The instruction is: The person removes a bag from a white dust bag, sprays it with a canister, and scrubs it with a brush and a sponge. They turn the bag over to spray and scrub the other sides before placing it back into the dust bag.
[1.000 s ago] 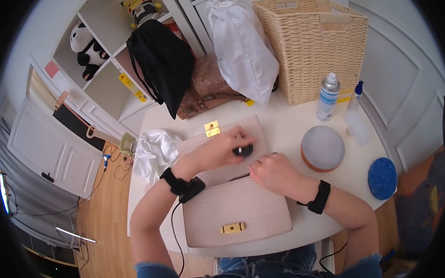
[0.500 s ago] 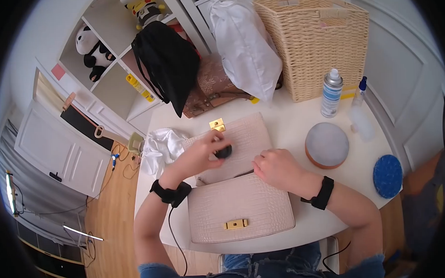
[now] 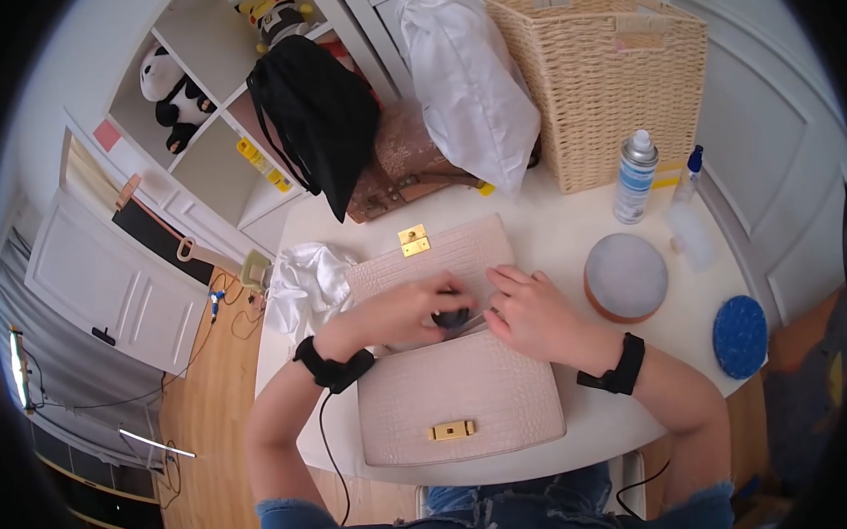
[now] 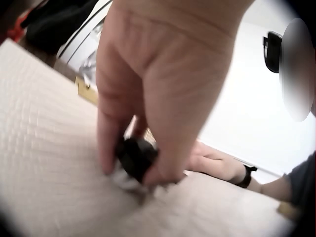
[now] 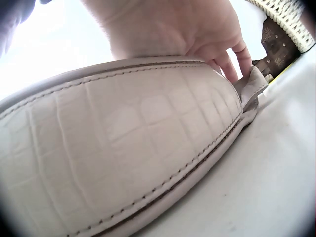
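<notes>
White table [image 3: 553, 237] held the pale-pink croc-embossed flap handbag [image 3: 460, 384], laid open, right hand [image 3: 535, 317] at its right side, grip unclear, and left hand [image 3: 402, 312] pinching a small black object [image 3: 451, 318] mid-bag; weak bracing could've let bag skid, object slip.

The white surface [image 3: 534, 219] has a curved near edge; the floor [image 3: 205, 421] is wood plank. An open cube shelf [image 3: 211, 183] stands behind, left. White panelling [image 3: 764, 141] lines the right; a panelled door [image 3: 93, 295], grey curtain [image 3: 9, 288] and lit lamp [image 3: 18, 367] occupy the left.
</notes>
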The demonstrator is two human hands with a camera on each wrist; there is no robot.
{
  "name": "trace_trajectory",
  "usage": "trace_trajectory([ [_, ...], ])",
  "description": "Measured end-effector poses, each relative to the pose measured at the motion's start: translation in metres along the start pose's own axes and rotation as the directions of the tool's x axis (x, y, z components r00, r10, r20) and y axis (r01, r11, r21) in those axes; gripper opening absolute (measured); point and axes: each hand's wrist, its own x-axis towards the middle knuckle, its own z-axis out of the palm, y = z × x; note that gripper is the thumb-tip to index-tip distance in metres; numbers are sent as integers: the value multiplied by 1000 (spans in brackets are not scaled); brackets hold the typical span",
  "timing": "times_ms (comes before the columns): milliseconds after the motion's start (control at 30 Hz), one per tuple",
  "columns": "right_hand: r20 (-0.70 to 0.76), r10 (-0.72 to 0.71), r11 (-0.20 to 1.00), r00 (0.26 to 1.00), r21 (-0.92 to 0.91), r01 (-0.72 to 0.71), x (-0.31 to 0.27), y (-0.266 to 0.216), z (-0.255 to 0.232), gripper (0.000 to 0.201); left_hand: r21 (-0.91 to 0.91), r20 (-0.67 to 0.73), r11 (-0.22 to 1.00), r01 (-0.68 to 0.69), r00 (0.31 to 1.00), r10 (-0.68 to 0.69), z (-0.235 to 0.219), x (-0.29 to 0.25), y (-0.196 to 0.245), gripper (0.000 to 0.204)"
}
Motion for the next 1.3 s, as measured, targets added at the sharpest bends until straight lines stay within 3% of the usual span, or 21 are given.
trace_trajectory([
  [33,2,0,1000,1000,2,0,1,0,0,24,-2,1,1000,1,1000,-1,-3,0,1,51],
  [100,29,25,1000,999,1,-25,0,-3,-2,25,220,-23,973,76,997,-73,-12,1,2,53],
  [167,55,33,999,998,28,-35,2,-4,-8,25,246,-77,957,155,987,-140,-26,5,3,53],
  [233,73,37,998,997,51,-41,2,-4,-9,25,365,-360,905,219,929,-80,-32,8,-2,52],
  [267,55,25,999,998,38,-27,2,-3,-7,25,324,-405,919,223,911,-78,-30,8,-6,51],
  [300,34,14,1000,999,24,-15,2,-2,-5,25,328,-405,918,221,911,-74,-27,8,-7,51],
  [400,24,15,1000,1000,12,-16,0,0,-3,24,56,-150,998,24,989,-15,-12,8,-6,51],
  [500,-7,9,1000,1000,26,-8,0,-1,-2,23,94,-18,995,11,1000,-9,-3,-5,0,52],
  [567,0,8,1000,1000,30,-8,0,-2,-5,22,117,-35,993,24,999,-20,-10,-20,-4,50],
  [633,1,11,999,1000,34,-11,1,-2,-5,22,49,-181,982,185,968,-173,-21,-34,-5,50],
  [667,-4,6,999,1000,33,-6,1,-1,-5,22,50,-177,981,186,969,-175,-23,-39,-7,50],
  [733,-11,1,999,1000,38,0,1,-2,-4,21,34,-470,919,392,818,-331,-25,-50,-12,49],
  [767,-14,7,999,1000,44,-6,1,-2,-4,21,35,-470,918,396,817,-334,-22,-53,-17,49],
  [833,-17,9,999,1000,48,-9,1,-2,-4,21,110,-573,877,468,751,-329,-16,-58,-28,48],
  [967,-21,10,999,1000,42,-9,1,-1,-3,21,52,-451,907,419,820,-353,-12,-64,-21,47],
  [1033,-21,6,999,1000,38,-5,1,-2,-3,20,-113,-208,944,310,922,-327,-10,-65,-10,46],
  [1067,-21,2,1000,1000,32,-2,1,-2,-4,20,-198,-104,929,313,935,-338,-7,-64,-6,46],
  [1167,-11,1,1000,1000,28,-1,2,-3,-6,20,-244,-51,904,352,926,-374,-5,-66,-3,47],
  [1233,4,2,1000,1000,31,-3,1,-2,-5,20,-24,-316,948,317,898,-308,-10,-73,-13,43],
  [1300,18,23,999,1000,33,-24,1,-2,-5,20,-109,-477,909,402,781,-402,-14,-78,-25,42],
])
